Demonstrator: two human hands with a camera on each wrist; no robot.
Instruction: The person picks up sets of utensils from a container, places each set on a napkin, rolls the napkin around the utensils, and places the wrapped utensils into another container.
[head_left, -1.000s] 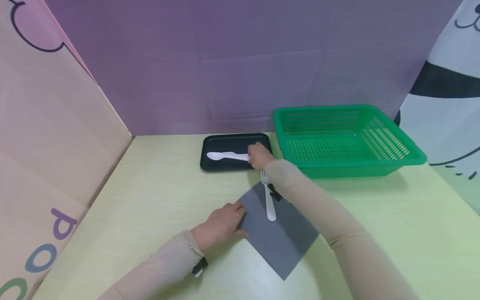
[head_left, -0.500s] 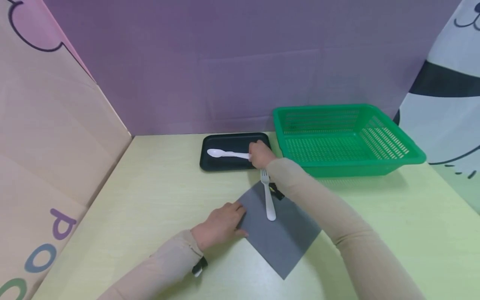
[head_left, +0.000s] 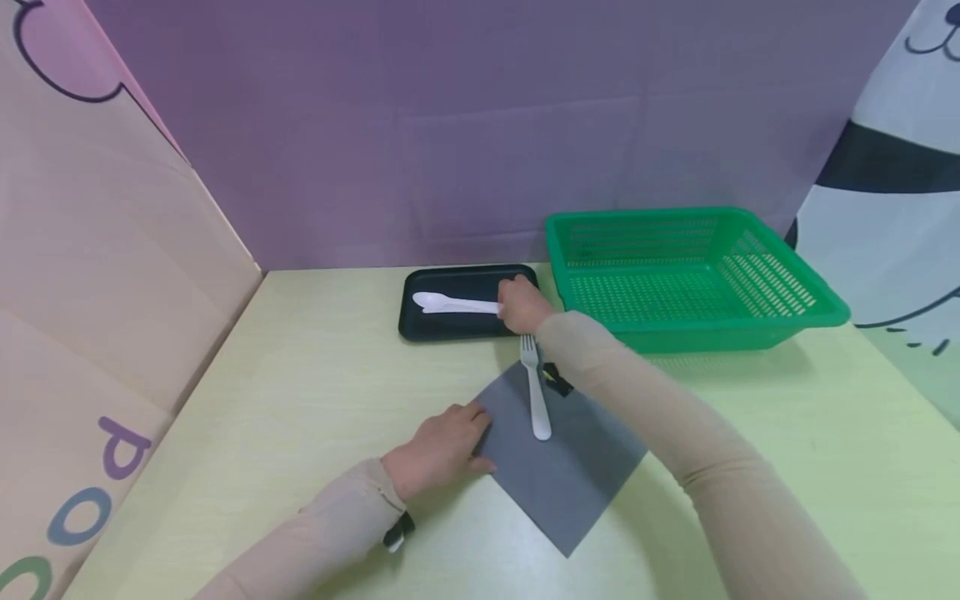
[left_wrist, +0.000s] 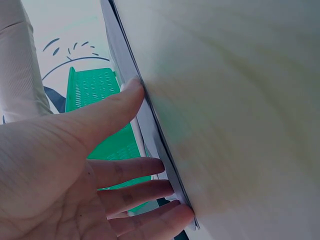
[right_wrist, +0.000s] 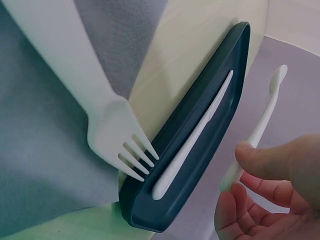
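Observation:
My right hand [head_left: 523, 305] pinches a white plastic spoon [right_wrist: 266, 112] by its handle between thumb and fingers, holding it above the dark tray [head_left: 416, 331]. In the right wrist view, the spoon is apart from the tray, where a white plastic knife [right_wrist: 192, 137] lies lengthwise. A white fork [head_left: 537, 400] rests on a grey napkin [head_left: 564, 500], tines towards the tray. My left hand [head_left: 438, 450] rests at the napkin's left corner, its fingertips [left_wrist: 175, 217] and thumb touching the edge with the fingers nearly straight.
A green perforated basket [head_left: 720, 335] stands at the back right, close beside the tray. Behind them rises a purple wall covering [head_left: 420, 133]. The pale table [head_left: 315, 375] meets a printed panel [head_left: 112, 267] on the left.
My right hand has risen slightly with the spoon. Its bowl has shifted up from the knife, whose tip now shows below it. The left hand has stayed in place.

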